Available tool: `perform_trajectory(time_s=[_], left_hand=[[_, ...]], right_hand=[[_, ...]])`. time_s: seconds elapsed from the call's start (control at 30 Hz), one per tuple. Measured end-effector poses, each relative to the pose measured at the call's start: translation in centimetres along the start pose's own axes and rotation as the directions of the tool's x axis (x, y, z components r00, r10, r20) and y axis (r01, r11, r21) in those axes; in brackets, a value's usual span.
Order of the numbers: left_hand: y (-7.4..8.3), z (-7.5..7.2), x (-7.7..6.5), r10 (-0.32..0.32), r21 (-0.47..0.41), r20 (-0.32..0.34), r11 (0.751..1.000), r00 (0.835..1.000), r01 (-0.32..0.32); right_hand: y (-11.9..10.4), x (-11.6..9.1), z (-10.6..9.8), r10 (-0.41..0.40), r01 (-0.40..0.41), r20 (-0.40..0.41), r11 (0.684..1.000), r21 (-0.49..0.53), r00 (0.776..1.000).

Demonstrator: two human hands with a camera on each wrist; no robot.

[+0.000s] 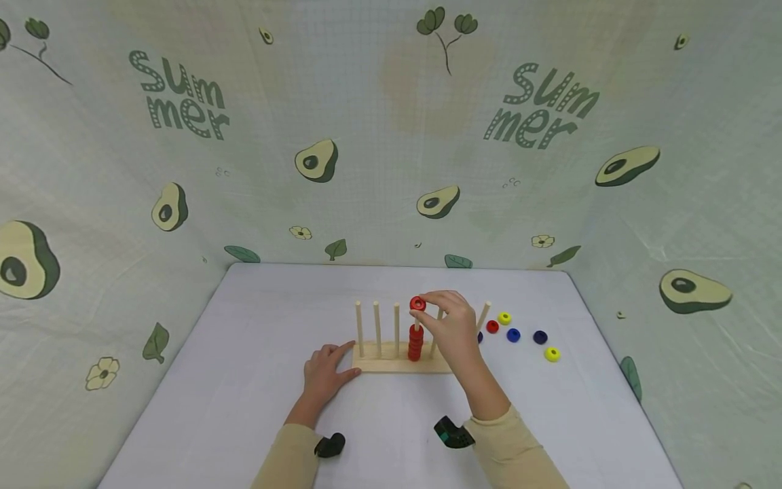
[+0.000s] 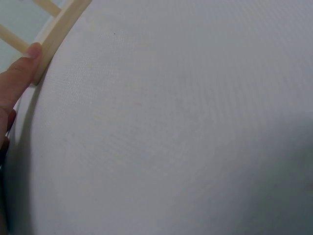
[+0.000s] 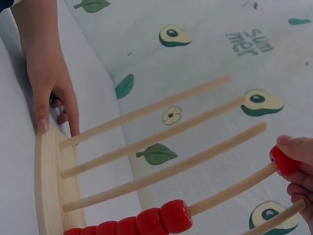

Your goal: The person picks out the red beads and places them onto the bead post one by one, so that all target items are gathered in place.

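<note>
A wooden peg stand (image 1: pixel 394 366) with several upright pegs sits on the table. My left hand (image 1: pixel 324 373) grips its left end, thumb at the front edge and index finger at the back corner; the thumb on the wood also shows in the left wrist view. My right hand (image 1: pixel 457 331) pinches a red bead (image 1: pixel 417 303) between thumb and fingers. In the right wrist view that red bead (image 3: pixel 284 160) is at the tip of a peg. Lower on the same peg is a stack of red beads (image 3: pixel 151 221). Three pegs left of it are bare.
Right of the stand lie loose beads: a red bead (image 1: pixel 492 327), a blue bead (image 1: pixel 513 335), a dark blue bead (image 1: pixel 540 337), and yellow beads (image 1: pixel 552 354). Another dark bead is partly hidden by my right hand. A patterned cloth (image 1: pixel 379 136) hangs behind the white table (image 1: pixel 244 380).
</note>
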State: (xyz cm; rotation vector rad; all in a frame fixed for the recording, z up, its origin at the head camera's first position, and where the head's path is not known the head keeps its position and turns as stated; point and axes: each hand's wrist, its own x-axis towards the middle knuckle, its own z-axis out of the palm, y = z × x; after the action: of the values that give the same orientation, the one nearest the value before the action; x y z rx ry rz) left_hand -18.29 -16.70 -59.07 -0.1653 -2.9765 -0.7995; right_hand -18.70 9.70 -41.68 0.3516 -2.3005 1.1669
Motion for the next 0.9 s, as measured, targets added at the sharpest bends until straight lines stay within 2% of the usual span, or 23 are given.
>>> perform_trajectory(time_s=[0.27, 0.63, 0.9], left_hand=[[-0.04, -0.03, 0.02, 0.000, 0.012, -0.009, 1.000, 1.000, 0.000], [-0.45, 0.44, 0.08, 0.011, 0.024, -0.026, 1.000, 1.000, -0.011], [-0.35, 0.36, 0.14, 0.015, 0.014, -0.023, 1.000, 1.000, -0.014]], right_hand=[[-0.25, 0.24, -0.12, 0.019, -0.017, 0.035, 0.999, -0.050, 0.999], [-0.53, 0.73, -0.55, 0.062, -0.057, 0.085, 0.996, -0.065, 0.994], [-0.56, 0.93, -0.61, 0.150, -0.143, 0.119, 0.988, -0.060, 0.982]])
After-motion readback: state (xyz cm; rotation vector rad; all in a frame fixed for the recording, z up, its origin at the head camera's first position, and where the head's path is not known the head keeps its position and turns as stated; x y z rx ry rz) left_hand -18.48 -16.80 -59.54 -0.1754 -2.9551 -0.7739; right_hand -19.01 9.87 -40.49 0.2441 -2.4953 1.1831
